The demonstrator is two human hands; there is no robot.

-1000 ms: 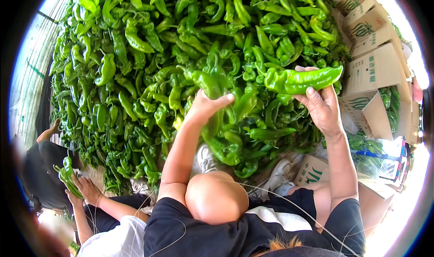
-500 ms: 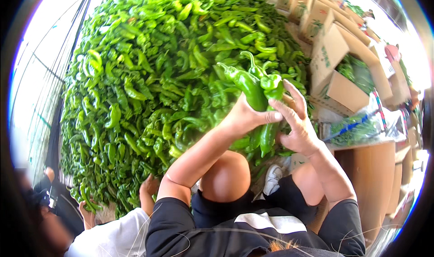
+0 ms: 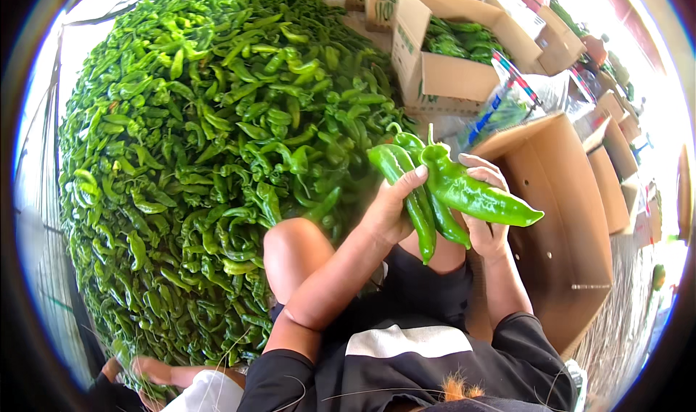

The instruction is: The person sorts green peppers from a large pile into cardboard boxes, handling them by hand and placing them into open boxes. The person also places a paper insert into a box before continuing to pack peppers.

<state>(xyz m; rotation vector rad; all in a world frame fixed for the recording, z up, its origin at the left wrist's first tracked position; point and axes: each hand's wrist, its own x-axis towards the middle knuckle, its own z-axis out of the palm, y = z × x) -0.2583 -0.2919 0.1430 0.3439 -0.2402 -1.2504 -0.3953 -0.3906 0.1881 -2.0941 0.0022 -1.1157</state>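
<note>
In front of my body, my left hand (image 3: 391, 210) is closed around a small bunch of long green peppers (image 3: 415, 216), its thumb pressed over them. The stems point up and the tips hang down. A wider green pepper (image 3: 489, 198) lies slanted across the right of the bunch, its tip toward the right. My right hand (image 3: 489, 239) grips that pepper from behind, with its fingertips showing over the top edge and part of the palm hidden. To the left of both hands spreads a large heap of green peppers (image 3: 196, 129).
An open, upright cardboard box (image 3: 554, 216) stands close on my right. Beyond it, another carton (image 3: 457, 76) holds green peppers, with a clear plastic bag (image 3: 500, 107) beside it. At the lower left, another person's hand (image 3: 152, 371) is by the heap. More boxes line the far right.
My view and body have turned right, bringing the open box nearer. The hands have moved with the peppers, and the wider pepper now lies slanted across the bunch, spread in my right hand.
</note>
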